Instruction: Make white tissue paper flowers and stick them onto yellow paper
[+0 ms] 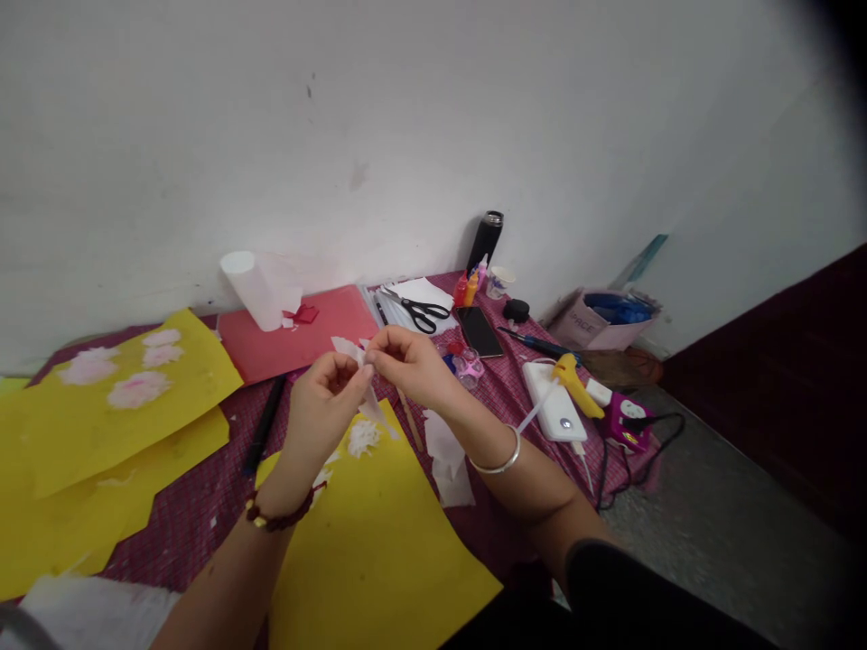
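Note:
Both my hands are raised over a yellow paper sheet [379, 551] and pinch one small piece of white tissue paper [349, 348]. My left hand [329, 397] grips its lower part with closed fingers; a dark bead bracelet is on that wrist. My right hand [410, 361] pinches the top of the tissue, and a silver bangle sits on its wrist. A strip of the tissue hangs down between the hands. A small white paper flower [364, 436] lies on the yellow sheet just under my left hand.
Scissors [418, 310] lie on white sheets by the wall. A red sheet [298, 338], a white paper roll [254, 287], a phone [479, 330], a black flask [486, 239], a yellow glue gun [575, 384] and a power strip [552, 402] are around. More yellow sheets with pink flowers [115, 388] lie left.

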`<control>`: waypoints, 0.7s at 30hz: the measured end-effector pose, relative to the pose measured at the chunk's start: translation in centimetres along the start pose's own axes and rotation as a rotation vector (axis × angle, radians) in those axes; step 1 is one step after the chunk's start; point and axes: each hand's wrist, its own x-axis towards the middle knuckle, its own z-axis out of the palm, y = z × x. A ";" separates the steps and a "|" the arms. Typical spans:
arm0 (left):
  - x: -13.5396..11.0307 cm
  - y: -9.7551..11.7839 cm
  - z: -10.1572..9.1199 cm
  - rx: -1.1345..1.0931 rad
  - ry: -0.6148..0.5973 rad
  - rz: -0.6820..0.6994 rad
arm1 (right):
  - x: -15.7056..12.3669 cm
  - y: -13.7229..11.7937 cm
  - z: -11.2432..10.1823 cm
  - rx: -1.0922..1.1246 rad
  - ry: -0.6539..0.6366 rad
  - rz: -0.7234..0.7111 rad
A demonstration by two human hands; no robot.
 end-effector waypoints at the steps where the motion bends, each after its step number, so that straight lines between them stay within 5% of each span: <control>1: -0.1 0.2 0.0 0.022 -0.008 0.011 | 0.0 0.0 0.0 0.015 -0.006 0.012; 14: 0.1 -0.1 -0.1 -0.038 0.173 -0.011 | 0.7 1.8 0.7 0.423 0.080 0.233; 21: -0.3 0.2 0.0 0.255 0.093 0.138 | 0.6 1.7 0.6 0.108 0.021 0.100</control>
